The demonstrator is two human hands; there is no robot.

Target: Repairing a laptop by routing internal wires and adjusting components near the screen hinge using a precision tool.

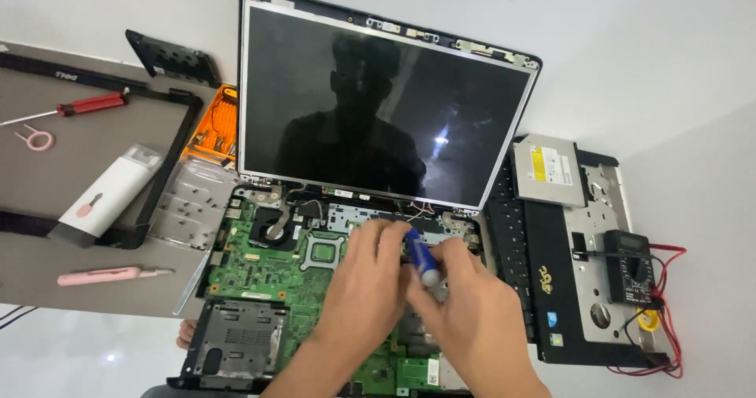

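Looking down from a head-worn camera, the view shows two bare hands meeting over an opened laptop whose green motherboard (268, 268) lies exposed at the centre of the frame. The right hand (465, 299) has its fingers closed around a blue-handled screwdriver (419, 258), held nearly upright with its tip hidden behind the fingers near the hinge edge of the board. The left hand (366, 276) curls beside it, fingertips touching the tool's shaft area; whether it pinches a screw cannot be told. The dark laptop screen (386, 114), its bezel removed, stands tilted behind the hands. To the right lie the detached keyboard and palm-rest panel (551, 288), an optical drive (549, 171) and a black multimeter (628, 268) with red leads. At the left, on a brown mat (47, 177), sit a red-handled screwdriver (90, 105), a pink pry tool (110, 275) and a white cleaning-kit case (110, 192). The step in hand appears to be working a screw on the board; that calls for steady downward pressure.
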